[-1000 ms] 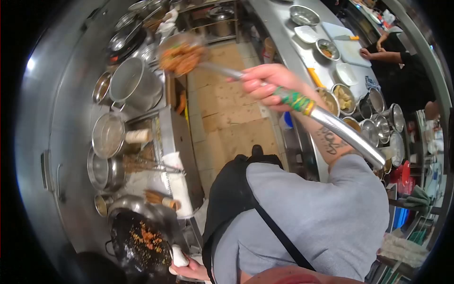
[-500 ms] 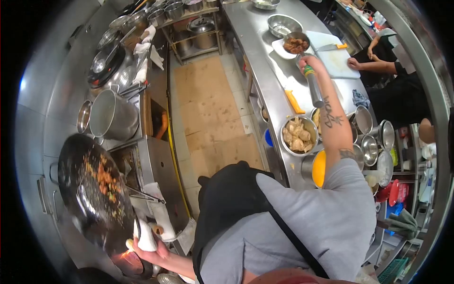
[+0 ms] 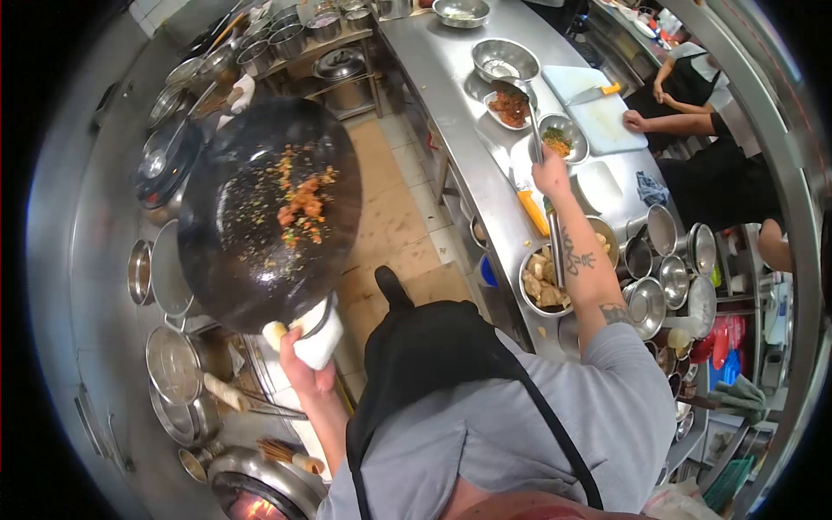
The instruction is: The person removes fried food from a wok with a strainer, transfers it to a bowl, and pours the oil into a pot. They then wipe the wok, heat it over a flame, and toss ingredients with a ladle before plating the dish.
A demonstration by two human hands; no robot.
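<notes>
My left hand [image 3: 305, 368] is closed round the wok's grip, with a folded white cloth [image 3: 319, 345] against it. The large black wok [image 3: 251, 290] is off the stove and tilted; reddish-brown pieces and chopped bits [image 3: 303, 201] lie on its inner surface. In my right hand [image 3: 552, 173] is a long-handled metal ladle [image 3: 536, 130], its head over a white dish [image 3: 491, 115] of reddish-brown food. Close by that hand stands a metal bowl [image 3: 581, 147] with green and orange chopped food. A bowl of pale chunks [image 3: 543, 279] sits beneath the handle end.
A lit burner [image 3: 258, 504] glows at lower left. A white cutting board [image 3: 611, 126] with a yellow-handled knife [image 3: 594, 94] lies on the steel counter [image 3: 442, 74]. Across it, a co-worker's hand [image 3: 635, 121] rests at the board. Several metal bowls [image 3: 646, 303] crowd the right side.
My left hand has lifted the wok off the burner and swung it toward the counter. The ladle was full of reddish-brown food; that food now lies in the white dish.
</notes>
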